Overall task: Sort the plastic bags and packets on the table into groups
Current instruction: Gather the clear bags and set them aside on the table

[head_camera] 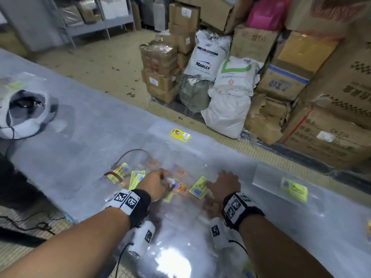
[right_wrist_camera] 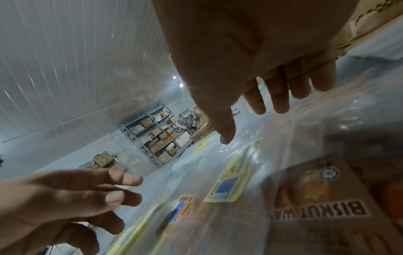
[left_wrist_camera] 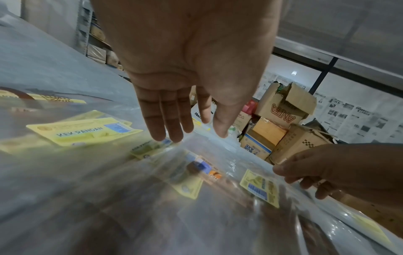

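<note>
A loose pile of clear plastic bags (head_camera: 180, 177) with yellow and orange labels lies mid-table. My left hand (head_camera: 160, 182) hovers over the pile's left side, fingers straight (left_wrist_camera: 187, 127) and tips close to a yellow-labelled bag (left_wrist_camera: 87, 131). My right hand (head_camera: 223, 182) rests on the pile's right side beside a yellow-labelled bag (head_camera: 198, 187), fingers (right_wrist_camera: 255, 107) extended. A brown "BISKUT" label (right_wrist_camera: 327, 198) shows through the plastic under the right wrist. One yellow-labelled bag (head_camera: 179, 135) lies apart at the far edge, another (head_camera: 294, 189) to the right.
A white cap-like device with cables (head_camera: 26, 113) sits at the table's left. Beyond the far edge stand white sacks (head_camera: 208, 55) and stacked cardboard boxes (head_camera: 331, 97). Grey shelving (head_camera: 90, 23) is at the back left. The table (head_camera: 80, 147) is bare between device and pile.
</note>
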`<control>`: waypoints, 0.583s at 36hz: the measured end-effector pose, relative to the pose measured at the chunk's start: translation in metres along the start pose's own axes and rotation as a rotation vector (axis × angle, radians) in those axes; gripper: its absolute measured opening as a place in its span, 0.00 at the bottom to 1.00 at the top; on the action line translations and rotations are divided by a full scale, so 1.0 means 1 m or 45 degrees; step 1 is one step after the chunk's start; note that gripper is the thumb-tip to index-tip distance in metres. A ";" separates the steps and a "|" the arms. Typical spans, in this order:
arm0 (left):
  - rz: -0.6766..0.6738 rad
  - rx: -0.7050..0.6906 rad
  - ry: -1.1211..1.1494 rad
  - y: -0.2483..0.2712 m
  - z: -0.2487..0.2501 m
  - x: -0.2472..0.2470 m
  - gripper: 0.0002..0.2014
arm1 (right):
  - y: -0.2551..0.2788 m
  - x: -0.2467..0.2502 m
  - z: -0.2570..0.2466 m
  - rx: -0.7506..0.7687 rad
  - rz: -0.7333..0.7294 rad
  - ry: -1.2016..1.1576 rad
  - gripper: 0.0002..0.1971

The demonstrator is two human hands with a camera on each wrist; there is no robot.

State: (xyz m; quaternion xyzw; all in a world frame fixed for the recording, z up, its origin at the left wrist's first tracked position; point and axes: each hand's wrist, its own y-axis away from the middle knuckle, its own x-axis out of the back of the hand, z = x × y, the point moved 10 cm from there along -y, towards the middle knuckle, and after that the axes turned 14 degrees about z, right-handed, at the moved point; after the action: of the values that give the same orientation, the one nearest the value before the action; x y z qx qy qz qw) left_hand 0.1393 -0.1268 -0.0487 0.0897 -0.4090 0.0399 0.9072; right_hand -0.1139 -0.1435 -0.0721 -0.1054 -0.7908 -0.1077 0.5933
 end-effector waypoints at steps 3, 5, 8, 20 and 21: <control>0.007 0.009 -0.015 -0.008 -0.004 -0.001 0.18 | -0.006 -0.009 -0.002 0.046 -0.046 0.108 0.38; 0.004 0.014 -0.022 -0.013 -0.006 -0.003 0.20 | -0.008 -0.015 -0.003 0.076 -0.086 0.146 0.38; -0.011 0.017 -0.048 -0.021 -0.007 -0.007 0.22 | -0.012 -0.020 -0.006 0.121 -0.083 0.188 0.37; -0.034 -0.099 -0.232 -0.066 -0.013 0.003 0.23 | -0.025 -0.022 -0.003 -0.033 -0.126 0.022 0.30; -0.047 -0.113 -0.266 -0.071 -0.015 0.005 0.24 | -0.025 -0.021 -0.003 -0.064 -0.113 -0.025 0.30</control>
State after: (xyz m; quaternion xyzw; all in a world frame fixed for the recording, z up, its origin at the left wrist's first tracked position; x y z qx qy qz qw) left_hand 0.1643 -0.1932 -0.0642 0.0607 -0.5009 -0.0046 0.8634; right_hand -0.1129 -0.1691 -0.0929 -0.0860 -0.7975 -0.1526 0.5774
